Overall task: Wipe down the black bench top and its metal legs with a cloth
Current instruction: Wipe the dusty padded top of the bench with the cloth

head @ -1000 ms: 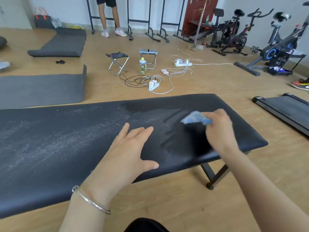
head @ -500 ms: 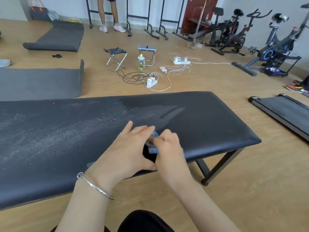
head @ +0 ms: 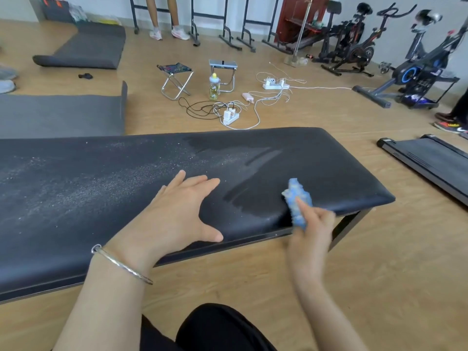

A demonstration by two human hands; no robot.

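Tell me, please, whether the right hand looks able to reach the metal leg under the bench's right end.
Probably yes. The right hand, holding the blue cloth at the near edge of the bench top, is close beside the metal leg, with nothing visible between them.

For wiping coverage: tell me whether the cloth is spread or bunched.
Bunched. The cloth is a crumpled wad gripped in the right hand at the near edge of the bench, not laid flat.
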